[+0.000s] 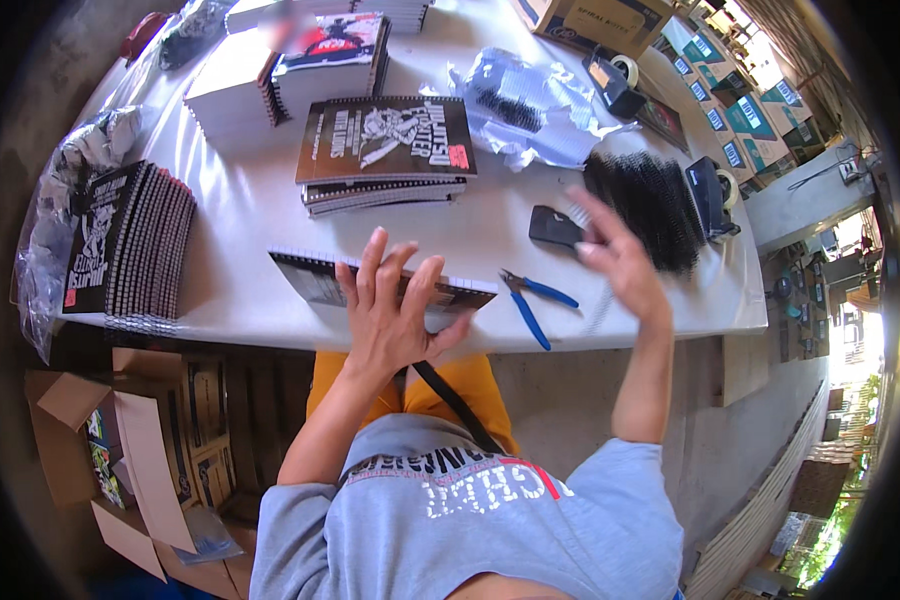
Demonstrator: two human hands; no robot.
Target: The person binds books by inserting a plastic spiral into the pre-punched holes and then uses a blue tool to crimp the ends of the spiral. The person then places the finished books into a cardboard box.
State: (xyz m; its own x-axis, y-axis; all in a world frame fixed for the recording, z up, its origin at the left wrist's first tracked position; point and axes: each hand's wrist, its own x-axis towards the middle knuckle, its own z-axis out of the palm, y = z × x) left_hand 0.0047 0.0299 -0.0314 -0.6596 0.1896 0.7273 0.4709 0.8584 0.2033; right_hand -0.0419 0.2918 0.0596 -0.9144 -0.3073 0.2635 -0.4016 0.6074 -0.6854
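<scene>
Near the table's front edge, my left hand [385, 300] holds a dark-covered book [315, 280], tilted up with its punched edge on top. My fingers spread over that edge, and the thumb sits lower on the near side. Slightly blurred, my right hand [625, 255] reaches forward with its fingers apart, beside a heap of black spiral binding coils [645, 205]. Close to its fingertips lies a small dark flat tool or block [555, 228]. Between my hands rest blue-handled cutting pliers [532, 298], jaws to the left.
Spiral-bound books [385, 140] are piled at mid-table, with another row [145, 240] at left and tall stacks [232, 85] behind. Crumpled plastic wrap [520, 100], two tape dispensers [615, 85] and a cardboard box [595, 25] occupy the far right. An open carton [150, 460] stands below left.
</scene>
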